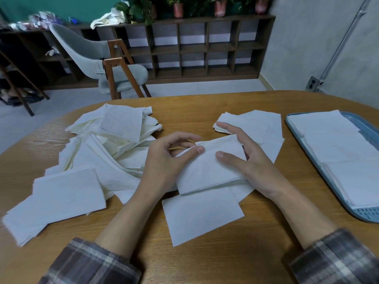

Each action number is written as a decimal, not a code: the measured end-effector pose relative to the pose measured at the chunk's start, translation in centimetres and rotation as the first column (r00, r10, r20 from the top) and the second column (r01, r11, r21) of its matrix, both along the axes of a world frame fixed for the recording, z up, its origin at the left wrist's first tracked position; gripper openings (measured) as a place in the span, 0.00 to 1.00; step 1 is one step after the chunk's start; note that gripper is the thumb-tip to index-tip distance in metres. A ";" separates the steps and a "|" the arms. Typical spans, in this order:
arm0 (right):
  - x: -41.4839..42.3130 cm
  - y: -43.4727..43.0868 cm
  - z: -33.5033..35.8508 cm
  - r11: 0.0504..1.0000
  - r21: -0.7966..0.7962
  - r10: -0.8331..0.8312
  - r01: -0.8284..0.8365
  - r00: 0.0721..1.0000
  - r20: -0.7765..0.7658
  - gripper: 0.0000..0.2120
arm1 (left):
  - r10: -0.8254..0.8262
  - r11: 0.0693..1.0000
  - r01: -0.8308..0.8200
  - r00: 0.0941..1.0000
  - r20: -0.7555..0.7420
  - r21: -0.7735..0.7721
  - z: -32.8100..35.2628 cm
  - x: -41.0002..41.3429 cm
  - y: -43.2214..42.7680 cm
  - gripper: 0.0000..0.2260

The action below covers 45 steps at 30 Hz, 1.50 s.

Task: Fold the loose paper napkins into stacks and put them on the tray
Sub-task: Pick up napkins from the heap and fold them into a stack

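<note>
Napkin folding, mid-task: folded napkin held over the table, not yet on the tray.
Left hand pinches its left end with thumb and curled fingers. Right hand clasps the right end, thumb on top. Likely step: pressing the crease; next, carry it right and square it onto the tray's stacks. Loose pile lies left and a small stack sits beyond the right hand. Wood-grain top; grey chair, cubby shelving and potted plants behind.
</note>
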State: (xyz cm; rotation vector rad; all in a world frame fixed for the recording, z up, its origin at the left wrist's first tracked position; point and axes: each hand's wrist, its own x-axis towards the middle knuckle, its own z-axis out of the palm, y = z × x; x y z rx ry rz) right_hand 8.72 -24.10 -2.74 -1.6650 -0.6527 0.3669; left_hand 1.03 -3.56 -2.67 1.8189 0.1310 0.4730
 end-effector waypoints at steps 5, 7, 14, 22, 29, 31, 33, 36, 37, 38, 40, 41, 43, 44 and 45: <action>-0.1 0.1 0.0 1.000 -0.013 0.004 -0.004 1.000 0.007 0.33 | -0.008 1.000 0.008 1.000 0.005 0.030 0.0 0.1 -0.1 0.08; -0.1 0.2 -0.1 1.000 -0.024 -0.003 0.004 1.000 0.025 0.32 | 0.008 0.998 -0.010 1.000 0.030 0.061 -0.1 0.1 -0.2 0.08; 0.2 0.0 0.0 0.989 0.135 -0.058 0.067 0.996 -0.069 0.31 | 0.128 0.965 -0.140 0.990 0.067 0.222 -0.6 0.3 -0.3 0.08; 0.4 0.0 0.2 0.985 0.115 -0.118 0.129 0.988 -0.101 0.32 | -0.135 0.972 0.099 0.978 -0.161 -0.215 0.4 -0.1 -0.5 0.16; 0.8 -0.6 0.1 0.987 0.154 0.054 -0.037 0.992 -0.110 0.22 | 0.028 0.988 -0.018 0.998 -0.063 0.151 -1.2 0.3 0.0 0.22; 0.9 -0.5 -0.4 0.998 0.064 -0.008 0.009 1.000 -0.008 0.14 | 0.016 0.979 -0.011 1.000 -0.023 0.205 -1.4 0.3 -0.3 0.23; 1.2 -0.5 -0.7 0.994 0.015 -0.107 0.106 0.993 0.055 0.12 | 0.031 0.953 -0.028 1.000 -0.005 0.302 -1.8 0.3 -0.6 0.26; 1.7 -0.6 -1.1 0.968 -0.009 -0.249 0.252 0.961 0.121 0.14 | 0.054 0.866 -0.080 0.996 0.066 0.494 -2.3 0.5 -0.5 0.22; 1.8 -0.6 -1.2 0.961 -0.018 -0.273 0.278 0.953 0.133 0.15 | 0.019 0.854 -0.055 0.997 0.074 0.517 -2.4 0.6 -0.4 0.18; 1.9 -0.6 -1.4 0.955 -0.025 -0.289 0.295 0.948 0.137 0.15 | -0.038 0.853 0.008 0.998 0.047 0.522 -2.3 0.5 -0.4 0.15; 2.0 -0.6 -1.6 0.950 -0.022 -0.305 0.311 0.942 0.137 0.15 | -0.165 0.824 0.183 0.983 -0.082 0.537 -2.4 0.3 -0.5 0.13; 2.0 -0.6 -1.6 0.950 -0.019 -0.306 0.312 0.942 0.139 0.15 | -0.211 0.795 0.255 0.967 -0.143 0.550 -2.4 0.3 -0.5 0.13; 2.1 -0.6 -1.7 0.950 -0.015 -0.307 0.312 0.942 0.139 0.15 | -0.260 0.764 0.326 0.945 -0.197 0.556 -2.6 0.3 -0.6 0.14; 2.1 -0.6 -1.7 0.950 -0.011 -0.307 0.312 0.942 0.136 0.15 | -0.272 0.765 0.337 0.942 -0.198 0.549 -2.7 0.3 -0.6 0.14; 2.1 -0.6 -1.8 0.951 -0.007 -0.307 0.311 0.943 0.131 0.15 | -0.285 0.771 0.346 0.938 -0.197 0.535 -2.7 0.4 -0.5 0.13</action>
